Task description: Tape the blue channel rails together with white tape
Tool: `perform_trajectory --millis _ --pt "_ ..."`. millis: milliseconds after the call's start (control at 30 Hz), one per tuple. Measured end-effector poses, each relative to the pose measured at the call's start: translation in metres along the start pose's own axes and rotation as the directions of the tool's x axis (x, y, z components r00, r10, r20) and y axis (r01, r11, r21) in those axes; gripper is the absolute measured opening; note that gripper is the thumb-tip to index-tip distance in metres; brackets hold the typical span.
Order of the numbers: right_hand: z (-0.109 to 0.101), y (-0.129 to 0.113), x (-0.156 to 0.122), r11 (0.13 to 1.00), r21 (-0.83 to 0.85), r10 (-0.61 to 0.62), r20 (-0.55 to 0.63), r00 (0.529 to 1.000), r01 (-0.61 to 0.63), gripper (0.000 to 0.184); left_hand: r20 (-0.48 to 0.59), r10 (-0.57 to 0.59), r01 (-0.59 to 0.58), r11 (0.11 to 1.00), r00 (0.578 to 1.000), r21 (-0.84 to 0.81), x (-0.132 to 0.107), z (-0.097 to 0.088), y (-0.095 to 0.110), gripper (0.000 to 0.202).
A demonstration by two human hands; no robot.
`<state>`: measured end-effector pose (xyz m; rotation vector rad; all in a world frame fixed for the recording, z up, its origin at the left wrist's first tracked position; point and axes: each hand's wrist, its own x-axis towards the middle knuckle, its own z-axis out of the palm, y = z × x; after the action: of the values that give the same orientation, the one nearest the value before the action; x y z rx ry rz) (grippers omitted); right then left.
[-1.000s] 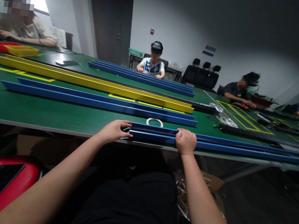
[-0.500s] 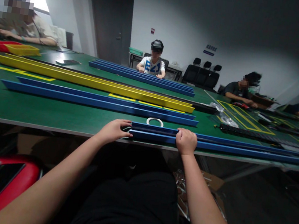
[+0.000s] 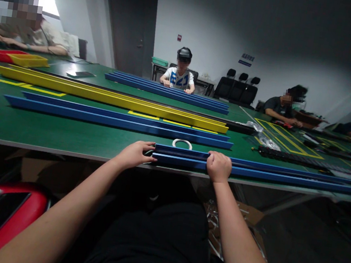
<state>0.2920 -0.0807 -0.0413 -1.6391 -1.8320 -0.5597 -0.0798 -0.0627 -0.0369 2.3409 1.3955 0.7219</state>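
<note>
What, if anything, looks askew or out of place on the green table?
Nothing stands out. The blue channel lies flat along the table's near edge, the left hand at its end, the right hand gripping over it. The other blue rails and yellow rail lie straight.

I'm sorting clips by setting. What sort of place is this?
Probably a workshop or assembly room: long green tables marked with yellow tape, long blue rails and a yellow rail laid out, and several people seated at work.

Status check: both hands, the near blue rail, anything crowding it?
Left hand at the end of the near blue rail, right hand clamped over it. Rail flat along the table edge. White ring just behind, apart.
</note>
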Motion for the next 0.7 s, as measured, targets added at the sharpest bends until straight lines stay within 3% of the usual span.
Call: perform_trajectory --millis 233,467,700 --pt "0.0002 0.0009 0.0003 1.000 0.006 -0.004 0.013 1.000 0.004 0.032 0.006 0.019 -0.019 0.999 1.000 0.029 0.0033 0.0008 -0.0037 0.061" --pt "0.0000 0.0006 0.0009 1.000 0.005 -0.011 0.013 1.000 0.011 0.033 0.054 -0.006 0.009 0.999 0.999 -0.054 0.0071 0.0008 -0.0086 0.065" --pt "0.0001 0.0008 -0.0001 1.000 0.005 -0.013 0.002 1.000 0.013 0.032 0.068 -0.012 0.017 0.997 0.998 -0.072 0.0032 -0.0023 -0.0011 0.048"
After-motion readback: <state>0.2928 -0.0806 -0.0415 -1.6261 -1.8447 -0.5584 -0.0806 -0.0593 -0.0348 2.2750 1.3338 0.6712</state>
